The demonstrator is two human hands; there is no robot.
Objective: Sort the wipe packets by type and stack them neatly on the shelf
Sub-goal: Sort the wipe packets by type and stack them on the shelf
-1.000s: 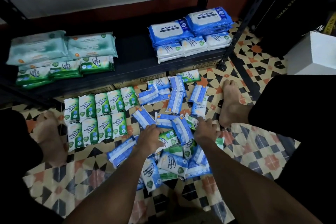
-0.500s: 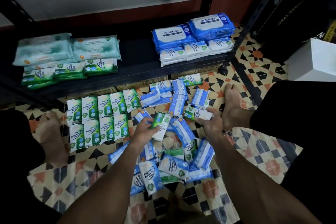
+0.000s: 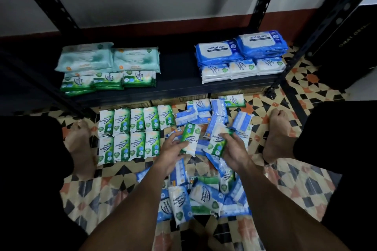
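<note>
Head view: two green-and-white pine packets, held just in front of the shelf (image 3: 179, 90), over the mixed pile (image 3: 204, 196) before it
Left hand (image 3: 171, 154): thumb and fingers clamped round the left packet (image 3: 190, 138)
Right hand (image 3: 235, 153): fingers curled round the right packet (image 3: 217, 142)

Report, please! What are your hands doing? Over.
Left hand grips green packet. Right hand grips second green packet. Pile unsorted on floor.

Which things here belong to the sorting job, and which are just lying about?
Job: left green packet, left hand; right green packet, right hand; floor green rows; mixed pile; shelf.
Lying about: black case; cardboard boxes under shelf.
</note>
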